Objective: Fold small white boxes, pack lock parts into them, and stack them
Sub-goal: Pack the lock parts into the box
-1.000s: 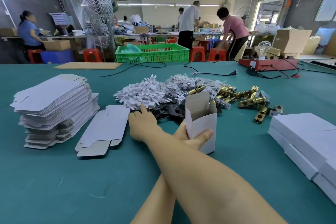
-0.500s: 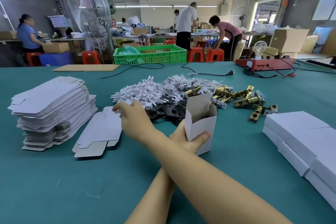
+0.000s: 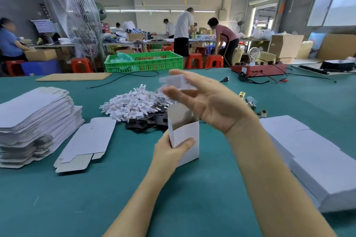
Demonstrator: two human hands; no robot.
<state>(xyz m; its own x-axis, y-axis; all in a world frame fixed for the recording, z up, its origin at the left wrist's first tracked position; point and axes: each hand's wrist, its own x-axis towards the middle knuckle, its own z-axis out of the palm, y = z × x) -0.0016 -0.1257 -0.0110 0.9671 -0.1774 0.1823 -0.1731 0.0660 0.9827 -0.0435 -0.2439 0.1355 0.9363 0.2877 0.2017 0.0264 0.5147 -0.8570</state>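
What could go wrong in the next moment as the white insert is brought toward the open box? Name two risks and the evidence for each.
1. The right hand holds the white insert only at its fingertips, above the open box; it might slip and fall.
2. The left hand grips the box low on one side only, so a push from above could tip or crush it.

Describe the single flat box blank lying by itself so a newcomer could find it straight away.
Start at the tall stack of flat white cardboard blanks on the teal table's left side. Just right of it lies one unfolded white cardboard blank, alone on the cloth, flaps toward the viewer; unlike its neighbours, it is single, not piled.
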